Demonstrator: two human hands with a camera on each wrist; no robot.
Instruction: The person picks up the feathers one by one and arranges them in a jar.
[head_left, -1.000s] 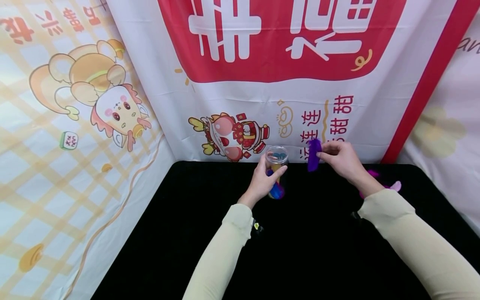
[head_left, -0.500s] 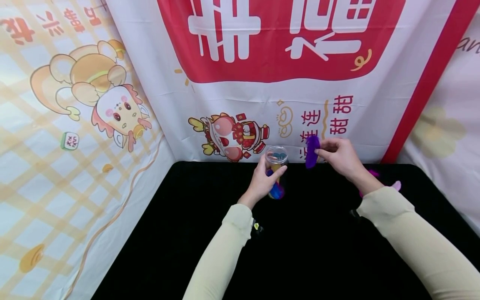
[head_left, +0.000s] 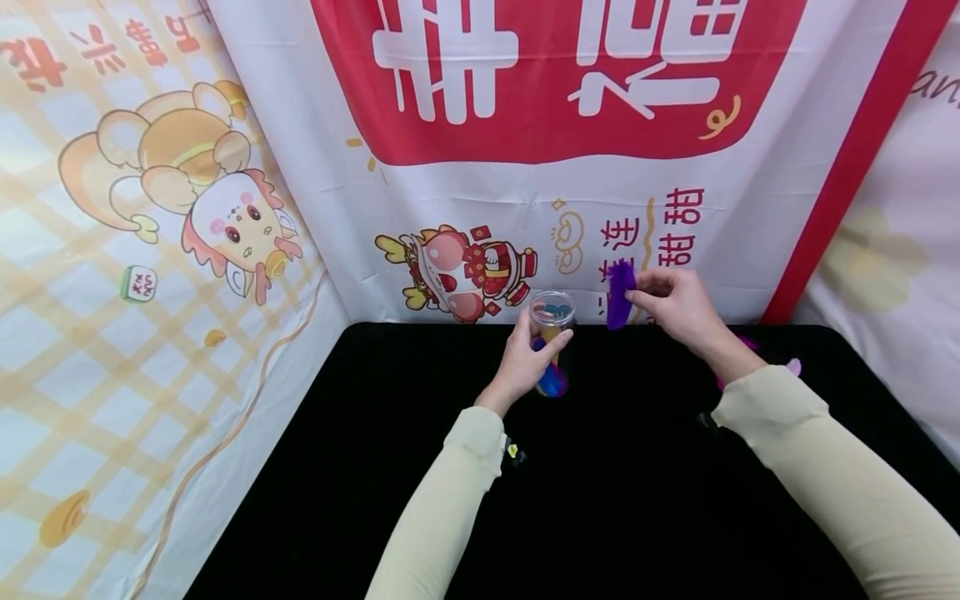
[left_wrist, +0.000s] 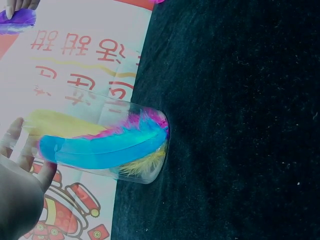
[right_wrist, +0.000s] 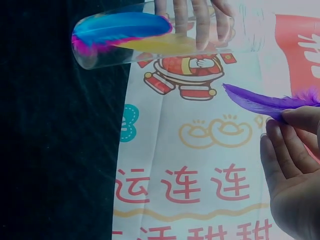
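My left hand (head_left: 522, 358) grips a clear jar (head_left: 552, 310) around its side, its open mouth upward in the head view. Inside lie a blue feather (left_wrist: 105, 150), a yellow feather (left_wrist: 65, 122) and some magenta fluff at the bottom. To the right of the jar, my right hand (head_left: 678, 308) pinches a purple feather (head_left: 619, 296) between thumb and fingers. The feather stands roughly upright, level with the jar's mouth and apart from it. In the right wrist view the thumb presses on the feather near its middle, and the jar (right_wrist: 200, 47) shows beyond.
Pink and magenta feathers (head_left: 793, 367) lie on the black table (head_left: 600, 500) at the right, partly hidden behind my right forearm. A printed cloth backdrop (head_left: 465, 192) rises directly behind the table's far edge, and another cloth (head_left: 150, 333) hangs at the left.
My right hand has moved slightly left and up with the purple feather, closer to the jar. The left hand and the jar have stayed nearly in place.
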